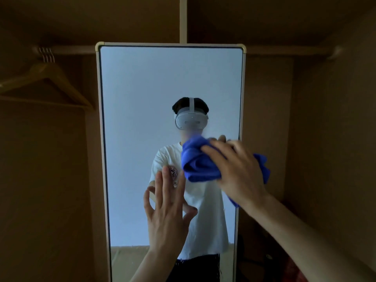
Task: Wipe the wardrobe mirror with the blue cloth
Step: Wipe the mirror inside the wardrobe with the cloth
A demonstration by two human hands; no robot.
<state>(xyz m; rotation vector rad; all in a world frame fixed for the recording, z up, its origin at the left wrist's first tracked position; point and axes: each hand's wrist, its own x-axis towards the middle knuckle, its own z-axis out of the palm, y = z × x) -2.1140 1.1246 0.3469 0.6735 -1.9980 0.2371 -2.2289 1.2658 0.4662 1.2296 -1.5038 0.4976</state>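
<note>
A tall mirror in a pale frame stands inside a dark wooden wardrobe, filling the middle of the view. My right hand holds a bunched blue cloth against the glass near the mirror's right edge, at mid height. Part of the cloth hangs out past my hand to the right. My left hand lies lower and to the left, fingers straight and spread, flat against the glass. The mirror reflects a person in a white shirt wearing a headset.
Wooden hangers hang from a rail at the upper left. A vertical wardrobe divider rises behind the mirror's top. Dark wardrobe panels flank the mirror on both sides, and something reddish lies at the lower right.
</note>
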